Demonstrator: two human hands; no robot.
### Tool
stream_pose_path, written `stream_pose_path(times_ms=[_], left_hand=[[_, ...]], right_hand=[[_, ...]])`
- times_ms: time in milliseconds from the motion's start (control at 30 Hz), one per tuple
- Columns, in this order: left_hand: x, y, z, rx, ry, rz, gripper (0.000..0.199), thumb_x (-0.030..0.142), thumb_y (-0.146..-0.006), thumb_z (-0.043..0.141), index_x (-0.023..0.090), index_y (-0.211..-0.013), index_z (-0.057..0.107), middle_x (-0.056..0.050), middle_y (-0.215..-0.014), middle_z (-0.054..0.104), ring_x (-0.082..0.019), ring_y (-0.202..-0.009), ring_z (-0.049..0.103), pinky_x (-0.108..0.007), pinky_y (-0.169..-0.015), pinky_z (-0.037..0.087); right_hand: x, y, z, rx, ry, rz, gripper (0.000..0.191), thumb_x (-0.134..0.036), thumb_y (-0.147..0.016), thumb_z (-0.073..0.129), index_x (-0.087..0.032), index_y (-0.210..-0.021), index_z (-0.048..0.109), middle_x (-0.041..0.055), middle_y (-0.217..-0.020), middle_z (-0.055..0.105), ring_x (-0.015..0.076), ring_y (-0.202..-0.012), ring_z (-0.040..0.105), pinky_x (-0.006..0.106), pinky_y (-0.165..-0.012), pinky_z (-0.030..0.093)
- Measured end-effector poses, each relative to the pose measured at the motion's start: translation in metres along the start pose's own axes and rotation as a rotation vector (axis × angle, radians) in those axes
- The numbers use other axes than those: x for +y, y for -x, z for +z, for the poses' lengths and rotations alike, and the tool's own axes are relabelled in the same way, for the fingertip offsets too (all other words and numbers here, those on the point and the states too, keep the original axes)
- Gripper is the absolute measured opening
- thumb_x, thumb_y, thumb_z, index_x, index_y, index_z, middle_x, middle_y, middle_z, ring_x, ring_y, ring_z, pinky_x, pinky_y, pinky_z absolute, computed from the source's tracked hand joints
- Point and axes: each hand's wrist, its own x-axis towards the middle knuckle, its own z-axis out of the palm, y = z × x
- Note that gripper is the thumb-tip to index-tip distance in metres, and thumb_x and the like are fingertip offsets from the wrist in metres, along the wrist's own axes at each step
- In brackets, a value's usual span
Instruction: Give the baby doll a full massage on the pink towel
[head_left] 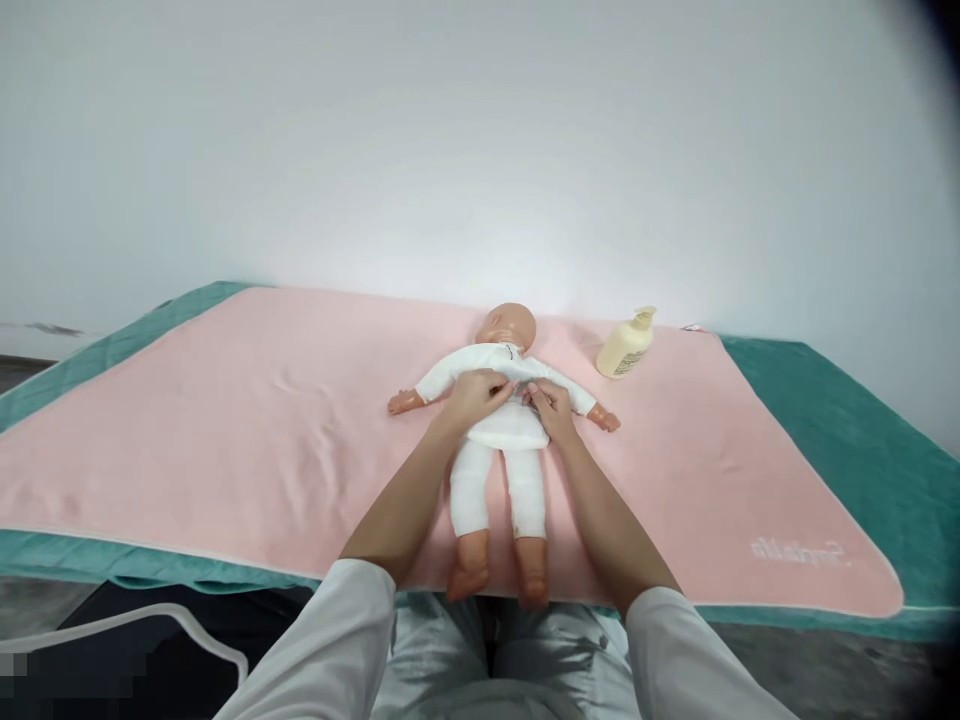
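Note:
A bald doll [514, 325] lies stretched out on the pink mat, its head toward the wall and its feet toward me. White cloth covers its trunk, arms and legs; its hands and feet are bare. My left hand [480, 393] rests over the middle of its white top [506, 428], thumb and fingers pinched together. Close beside it, my right hand [550, 402] is closed the same way, its bent fingertips at the cloth. A small greyish patch shows between the two hands, too small to make out.
A pale yellow pump bottle [625, 346] stands on the pink mat [225, 420], beyond the doll's right-hand side in view. Teal padding [862, 430] lies beneath the mat. A white wall [450, 150] rises behind. At the lower left is a pale curved bar [180, 612].

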Motion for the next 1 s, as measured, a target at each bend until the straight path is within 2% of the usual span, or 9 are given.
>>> stream_pose_path(times_ms=[67, 133, 200, 267, 367, 533, 700, 867, 1000], left_hand=[[-0.002, 0.002, 0.002, 0.051, 0.02, 0.069, 0.044, 0.041, -0.097, 0.044, 0.02, -0.063, 0.059, -0.003, -0.065, 0.064, -0.017, -0.067, 0.058, -0.032, -0.066, 0.045], [-0.003, 0.001, 0.002, 0.079, 0.021, 0.119, 0.035, 0.037, -0.098, 0.045, 0.021, -0.075, 0.065, -0.005, -0.081, 0.071, -0.019, -0.083, 0.063, -0.036, -0.081, 0.05], [-0.003, -0.001, 0.003, 0.087, -0.014, 0.136, 0.025, 0.032, -0.097, 0.047, 0.02, -0.09, 0.069, -0.006, -0.099, 0.072, -0.021, -0.099, 0.063, -0.04, -0.094, 0.049], [-0.003, -0.003, 0.003, 0.076, -0.06, 0.133, 0.022, 0.028, -0.096, 0.048, 0.019, -0.101, 0.068, -0.007, -0.108, 0.072, -0.022, -0.106, 0.061, -0.041, -0.099, 0.046], [-0.003, -0.003, 0.004, 0.044, -0.101, 0.119, 0.022, 0.025, -0.096, 0.048, 0.017, -0.102, 0.068, -0.008, -0.105, 0.073, -0.023, -0.104, 0.062, -0.041, -0.098, 0.047], [-0.003, -0.004, 0.005, 0.016, -0.113, 0.061, 0.021, 0.023, -0.094, 0.049, 0.017, -0.097, 0.069, -0.007, -0.1, 0.074, -0.024, -0.1, 0.064, -0.042, -0.096, 0.048], [-0.002, -0.004, 0.005, 0.004, -0.1, 0.056, 0.022, 0.026, -0.095, 0.048, 0.017, -0.095, 0.068, -0.008, -0.1, 0.074, -0.024, -0.1, 0.064, -0.043, -0.096, 0.048], [-0.002, -0.002, 0.006, 0.019, -0.11, 0.065, 0.023, 0.026, -0.096, 0.047, 0.018, -0.1, 0.067, -0.007, -0.104, 0.073, -0.024, -0.104, 0.062, -0.043, -0.098, 0.046], [-0.003, -0.001, 0.006, 0.033, -0.128, 0.029, 0.023, 0.027, -0.096, 0.047, 0.019, -0.106, 0.067, -0.008, -0.119, 0.069, -0.025, -0.117, 0.057, -0.044, -0.103, 0.043]], right_hand=[[0.001, 0.0, -0.001, 0.045, 0.054, -0.088, 0.039, -0.051, -0.094, 0.049, -0.022, -0.08, 0.071, 0.0057, -0.082, 0.071, 0.0233, -0.087, 0.065, 0.043, -0.087, 0.054], [0.003, -0.001, -0.001, 0.06, 0.112, -0.136, 0.036, -0.05, -0.095, 0.048, -0.024, -0.092, 0.073, 0.0073, -0.098, 0.071, 0.0245, -0.102, 0.063, 0.046, -0.098, 0.051], [0.005, -0.002, 0.0, 0.041, 0.149, -0.15, 0.035, -0.049, -0.096, 0.047, -0.025, -0.104, 0.072, 0.0084, -0.113, 0.069, 0.0244, -0.114, 0.06, 0.047, -0.105, 0.048], [0.007, -0.003, 0.0, 0.013, 0.157, -0.152, 0.036, -0.048, -0.097, 0.047, -0.025, -0.112, 0.07, 0.0089, -0.12, 0.067, 0.0236, -0.119, 0.058, 0.046, -0.109, 0.045], [0.009, -0.003, 0.001, -0.012, 0.136, -0.147, 0.035, -0.045, -0.098, 0.047, -0.025, -0.116, 0.069, 0.0085, -0.12, 0.069, 0.0226, -0.12, 0.059, 0.045, -0.109, 0.045], [0.009, -0.004, 0.001, -0.053, 0.169, -0.135, 0.037, -0.048, -0.098, 0.045, -0.026, -0.114, 0.071, 0.0065, -0.114, 0.073, 0.0223, -0.112, 0.064, 0.045, -0.104, 0.048], [0.011, -0.004, 0.001, -0.056, 0.178, -0.111, 0.039, -0.049, -0.098, 0.044, -0.025, -0.113, 0.071, 0.0072, -0.116, 0.073, 0.0227, -0.112, 0.064, 0.045, -0.104, 0.049], [0.011, -0.002, 0.001, -0.052, 0.188, -0.149, 0.038, -0.047, -0.099, 0.043, -0.024, -0.118, 0.068, 0.0083, -0.12, 0.07, 0.0227, -0.116, 0.061, 0.046, -0.107, 0.046], [0.01, -0.001, 0.001, -0.039, 0.235, -0.174, 0.04, -0.046, -0.099, 0.04, -0.025, -0.124, 0.064, 0.0083, -0.127, 0.066, 0.0234, -0.123, 0.056, 0.047, -0.11, 0.044]])
